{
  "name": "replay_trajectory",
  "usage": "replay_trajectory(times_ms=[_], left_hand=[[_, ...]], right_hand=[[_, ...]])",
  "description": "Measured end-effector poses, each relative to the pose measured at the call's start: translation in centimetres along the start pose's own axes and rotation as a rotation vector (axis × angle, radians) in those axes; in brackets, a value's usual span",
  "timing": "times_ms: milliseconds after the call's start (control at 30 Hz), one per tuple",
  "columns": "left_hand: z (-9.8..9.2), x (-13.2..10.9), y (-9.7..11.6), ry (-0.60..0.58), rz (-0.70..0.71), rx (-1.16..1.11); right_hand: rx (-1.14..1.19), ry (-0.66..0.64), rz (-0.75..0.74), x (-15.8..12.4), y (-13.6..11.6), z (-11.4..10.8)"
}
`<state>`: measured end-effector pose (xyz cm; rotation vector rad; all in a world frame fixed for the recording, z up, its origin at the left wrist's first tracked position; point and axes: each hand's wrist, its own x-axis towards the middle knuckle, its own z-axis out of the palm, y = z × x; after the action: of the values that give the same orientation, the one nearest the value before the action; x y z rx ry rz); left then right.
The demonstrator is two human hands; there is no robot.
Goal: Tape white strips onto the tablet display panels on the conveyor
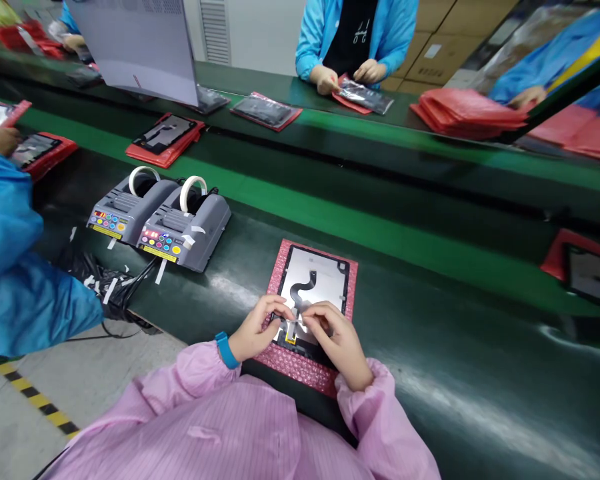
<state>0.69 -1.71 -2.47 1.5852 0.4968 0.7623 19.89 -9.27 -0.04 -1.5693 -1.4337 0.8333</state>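
In front of me a tablet screen panel (325, 273) lies back side up on a sheet of pink bubble wrap (300, 367). A dark, S-shaped flex cable (304, 287) runs down its silver back, with a small yellow-edged part (291, 340) near the lower end. My left hand (260, 327) and my right hand (337, 337) meet over that lower end, thumbs and index fingers pinched. Between the fingertips stretches a small pale strip of tape (296, 320), close to the panel; whether it touches the surface is not clear.
Two grey tape dispensers (185, 230) with white rolls stand at left, cut strips hanging from them. A green conveyor belt (280, 193) crosses beyond, with wrapped panels (165, 137) along it. Co-workers in blue sit left and opposite; one holds a bagged panel (365, 97). Red pouches (465, 113) are stacked far right.
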Motion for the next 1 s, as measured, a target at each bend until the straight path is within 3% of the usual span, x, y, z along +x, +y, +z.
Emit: replay_trajectory(times_ms=[267, 1000], left_hand=[[0.0, 0.0, -0.1, -0.001, 0.002, -0.027], [0.0, -0.1, 0.3, -0.044, 0.027, -0.015]], right_hand=[[0.013, -0.092, 0.014, -0.2, 0.3, 0.1], [0.134, 0.027, 0.124, 0.0, 1.4, 0.6]])
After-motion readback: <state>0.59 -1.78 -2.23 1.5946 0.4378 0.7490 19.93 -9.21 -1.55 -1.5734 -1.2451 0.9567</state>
